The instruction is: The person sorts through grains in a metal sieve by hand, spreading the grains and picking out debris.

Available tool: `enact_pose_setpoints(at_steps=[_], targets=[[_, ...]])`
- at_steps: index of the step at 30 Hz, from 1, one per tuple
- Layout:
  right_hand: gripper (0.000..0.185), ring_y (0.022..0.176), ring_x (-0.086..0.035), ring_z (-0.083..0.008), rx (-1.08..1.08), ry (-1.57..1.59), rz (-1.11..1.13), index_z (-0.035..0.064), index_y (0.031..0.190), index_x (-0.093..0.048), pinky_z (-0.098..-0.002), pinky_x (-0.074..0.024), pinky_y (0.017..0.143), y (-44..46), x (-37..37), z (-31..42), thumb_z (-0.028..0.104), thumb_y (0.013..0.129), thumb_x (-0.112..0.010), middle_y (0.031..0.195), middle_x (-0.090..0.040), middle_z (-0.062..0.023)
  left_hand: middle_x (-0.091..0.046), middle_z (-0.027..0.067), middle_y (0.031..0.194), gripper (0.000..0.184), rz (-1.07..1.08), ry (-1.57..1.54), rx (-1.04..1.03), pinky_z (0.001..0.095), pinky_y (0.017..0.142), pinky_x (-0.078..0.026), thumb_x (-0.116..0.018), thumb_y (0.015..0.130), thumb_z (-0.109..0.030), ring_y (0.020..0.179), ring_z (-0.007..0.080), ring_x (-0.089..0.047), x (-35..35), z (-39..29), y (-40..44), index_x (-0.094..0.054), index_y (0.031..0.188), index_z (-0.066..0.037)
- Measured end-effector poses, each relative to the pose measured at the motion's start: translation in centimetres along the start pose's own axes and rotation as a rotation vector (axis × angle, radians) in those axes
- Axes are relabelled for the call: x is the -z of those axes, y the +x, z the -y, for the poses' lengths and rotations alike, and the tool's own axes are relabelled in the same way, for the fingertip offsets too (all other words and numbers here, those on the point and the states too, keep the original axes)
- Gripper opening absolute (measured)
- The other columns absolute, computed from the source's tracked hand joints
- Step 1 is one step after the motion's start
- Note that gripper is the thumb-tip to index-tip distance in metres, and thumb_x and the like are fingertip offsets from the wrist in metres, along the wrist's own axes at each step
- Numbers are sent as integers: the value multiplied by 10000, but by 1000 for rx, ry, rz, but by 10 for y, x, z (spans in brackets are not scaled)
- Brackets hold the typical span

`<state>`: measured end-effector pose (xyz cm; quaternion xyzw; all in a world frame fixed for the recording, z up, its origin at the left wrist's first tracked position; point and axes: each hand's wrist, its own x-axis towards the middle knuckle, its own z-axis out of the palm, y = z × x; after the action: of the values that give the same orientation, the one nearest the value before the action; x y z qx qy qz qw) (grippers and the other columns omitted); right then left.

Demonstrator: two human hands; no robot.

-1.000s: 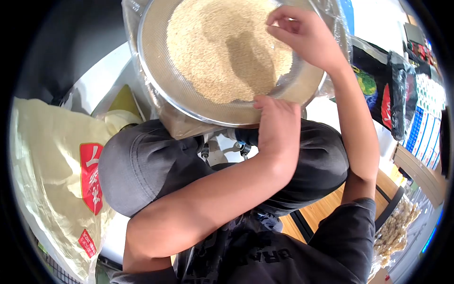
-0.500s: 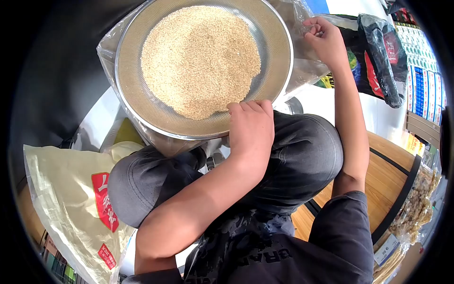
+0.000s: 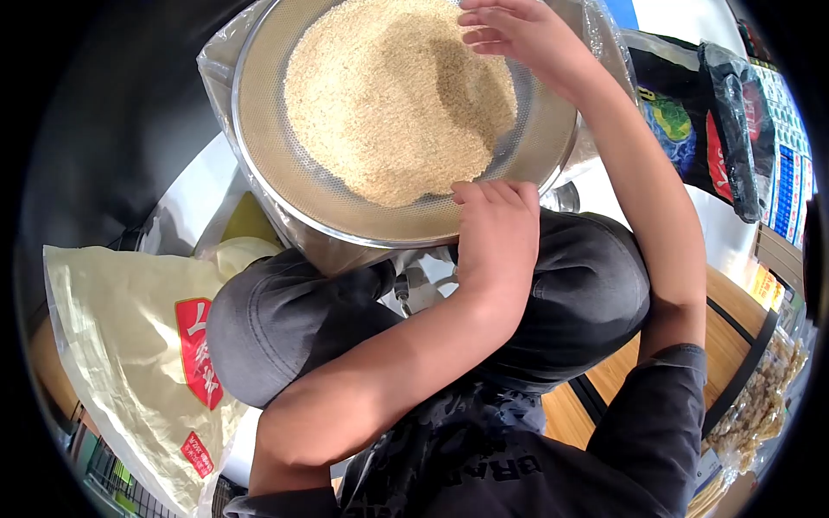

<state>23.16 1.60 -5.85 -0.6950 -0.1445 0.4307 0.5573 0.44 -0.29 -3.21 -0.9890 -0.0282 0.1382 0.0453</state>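
Note:
A wide round metal sieve [image 3: 259, 129] with a perforated wall sits in front of me above my knees. A mound of pale tan grains [image 3: 389, 104] fills its middle. My left hand [image 3: 501, 224] is closed over the near rim, fingers curled inward by the grain's edge. Over the far right part of the mound hovers my right hand [image 3: 514, 34], fingers apart and nothing in them; its shadow falls on the grains. Beneath and around the sieve spreads a clear plastic bag [image 3: 220, 69], partly hidden by it.
At the left stands a large cream sack [image 3: 121, 345] with red labels. To the right lies a black printed plastic package [image 3: 691, 121] on a white surface. Farther right are a wooden shelf [image 3: 622, 371] and bagged dried goods [image 3: 760, 380]. My knees [image 3: 596, 276] are just below the sieve.
My right hand has left the plastic bag at the right and moved left over the grains, opening. My left hand keeps its hold on the rim. The view has shifted slightly.

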Motion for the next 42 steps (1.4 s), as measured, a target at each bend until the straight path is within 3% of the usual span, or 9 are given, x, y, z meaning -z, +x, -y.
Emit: enact_pose_setpoints(at_steps=[10,12,14,16,19,29,36,39,42], targets=[[173,899,-646,-155,37,-94,51,-24,1118,-665,-278,-524,819,46,-13,-47,62,1021,-550,970,-682,-72,-661,61,900,226,-1,-41,35,386,886,-433,-540,954,-182,857,198,-639,2,-1,1,-598,1131,-55],[216,790,-564,-49,-121,-300,209,38,1186,-696,-230,-467,714,26,-18,-36,142,1012,-623,950,-654,25,-661,58,906,228,15,-24,31,388,880,-431,-540,955,-184,861,196,-636,5,-1,1,-596,1138,-62],[199,815,-591,-58,-164,-286,340,61,1165,-710,-239,-481,734,17,-17,-36,146,1012,-617,939,-682,22,-662,51,919,230,76,-73,34,390,879,-427,-541,958,-190,871,192,-633,7,-2,3,-593,1152,-77],[188,848,-625,-68,-346,-710,838,84,1149,-719,-240,-496,759,7,-14,-23,159,1008,-620,946,-702,21,-661,49,918,229,87,-79,24,391,882,-426,-542,959,-193,869,191,-633,8,0,4,-594,1153,-81],[171,861,-628,-63,-450,-923,969,97,1124,-729,-235,-498,773,-2,-10,-10,150,1001,-623,972,-705,22,-677,83,987,283,144,-96,9,443,939,-425,-552,962,-207,937,234,-645,11,-2,5,-580,1212,-78],[183,854,-622,-138,36,-300,-94,3,1093,-677,-286,-516,787,32,3,-26,116,1037,-545,929,-671,-37,-693,123,1058,295,145,-32,2,488,987,-425,-540,975,-226,1010,270,-659,13,-1,3,-582,1231,-86],[286,825,-611,-90,-37,-758,107,78,1098,-733,-261,-511,738,15,5,-28,280,1060,-534,944,-699,4,-696,133,1068,288,167,-62,14,490,990,-424,-539,974,-226,1019,280,-662,11,-3,4,-583,1223,-87],[342,751,-615,-105,-323,-949,648,68,1093,-727,-278,-523,717,-1,-3,-6,348,1060,-533,895,-703,-4,-682,73,965,259,92,-50,38,411,948,-443,-539,971,-208,920,211,-658,10,-2,4,-596,1182,-68],[371,723,-619,-110,-575,-868,693,59,1089,-714,-288,-529,704,-9,-10,1,381,1057,-532,896,-707,-12,-680,74,969,262,113,-82,38,415,951,-439,-534,973,-207,920,213,-654,11,-1,5,-595,1185,-66]])
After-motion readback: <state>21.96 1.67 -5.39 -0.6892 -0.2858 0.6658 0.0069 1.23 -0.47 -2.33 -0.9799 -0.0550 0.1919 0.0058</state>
